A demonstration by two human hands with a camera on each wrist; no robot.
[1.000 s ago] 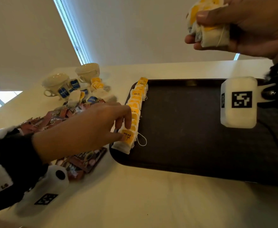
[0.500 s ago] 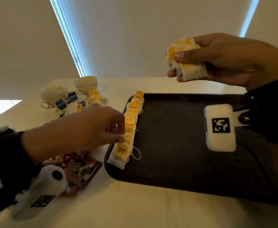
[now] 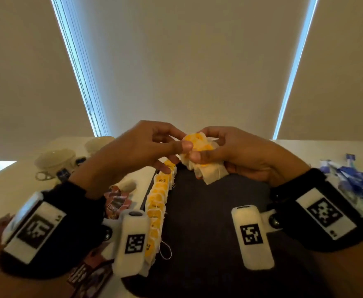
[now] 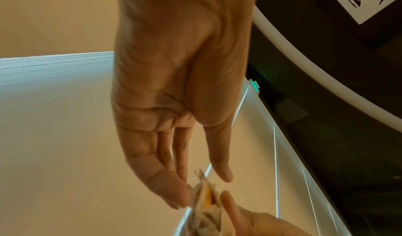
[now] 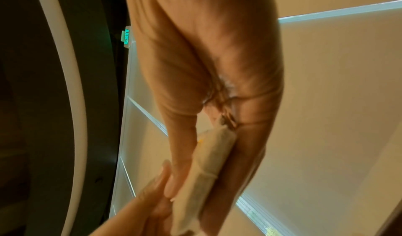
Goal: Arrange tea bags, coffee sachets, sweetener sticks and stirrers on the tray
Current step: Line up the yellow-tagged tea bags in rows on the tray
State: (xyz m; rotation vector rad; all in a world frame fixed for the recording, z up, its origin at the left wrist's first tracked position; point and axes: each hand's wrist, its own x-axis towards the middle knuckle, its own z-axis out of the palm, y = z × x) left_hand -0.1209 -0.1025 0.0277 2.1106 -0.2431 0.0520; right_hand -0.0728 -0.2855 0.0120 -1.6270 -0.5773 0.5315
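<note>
Hands meet in the air above the far end of the dark tray (image 3: 208,211). The right hand (image 3: 240,155) curls around a bundle of tea bags (image 3: 202,162), white with yellow tags, thumb across its front. The left hand (image 3: 133,151) reaches in from the other side, thumb and forefinger closing on the top of the bundle; whether they already pinch one bag free I cannot tell. Below the left wrist, a row of tea bags (image 3: 157,203) runs along the tray's left edge, overlapping one another. Left of that hand lie dark coffee sachets (image 3: 116,201) and two cups (image 3: 56,162); right of the right wrist, a heap of blue sticks (image 3: 356,181).
</note>
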